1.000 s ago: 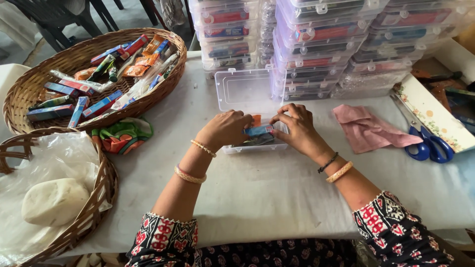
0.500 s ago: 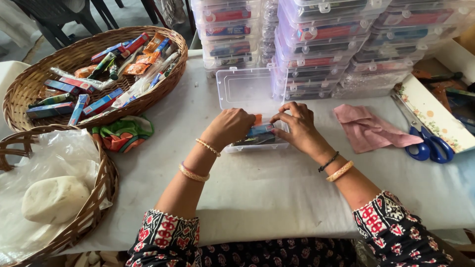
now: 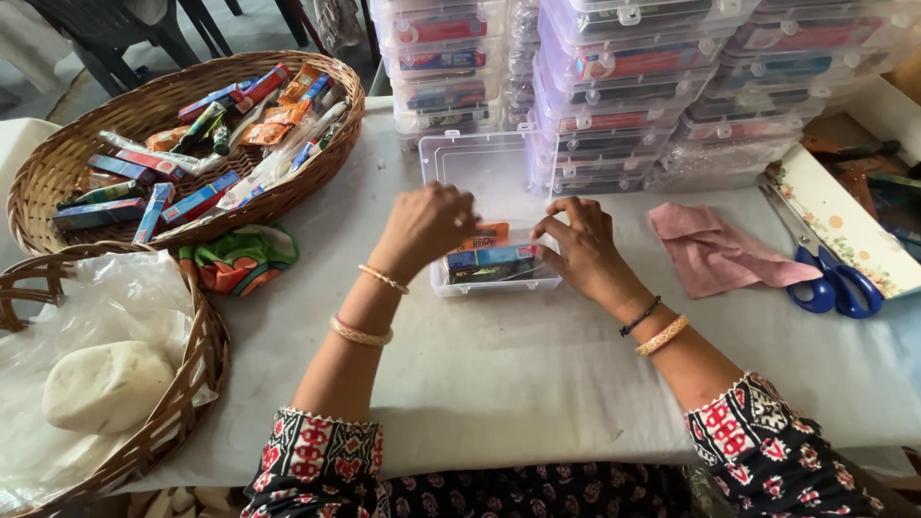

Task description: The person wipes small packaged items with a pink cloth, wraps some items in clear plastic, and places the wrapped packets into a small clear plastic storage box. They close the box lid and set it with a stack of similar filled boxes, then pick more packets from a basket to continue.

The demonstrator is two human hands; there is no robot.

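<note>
Little has moved since the earlier frame: both hands stay at the open box (image 3: 494,273), the fingers only shifting a touch over the packets inside, and the left wrist has lifted slightly.

The left hand (image 3: 422,225) is curled, knuckles up, fingertips pressed down onto the small packets (image 3: 491,261) at the box's left end; whether it pinches one cannot be told. The right hand (image 3: 580,249) has thumb and forefinger drawn together at the box's right edge, touching the packets' end. The box sits on the table (image 3: 499,384) between the two hands, its clear lid (image 3: 475,168) folded back just beyond the fingers.

To settle the packets well, it seems best to press them flat and square against the wall, keeping the right fingers steady so the box does not slide.

Far left of the left hand lies a basket (image 3: 58,163) of loose packets, with a colourful cloth (image 3: 240,259) nearer. Beyond both hands rise stacked boxes (image 3: 614,86). Right of the right hand lie a pink cloth (image 3: 715,254) and blue scissors (image 3: 835,283).
</note>
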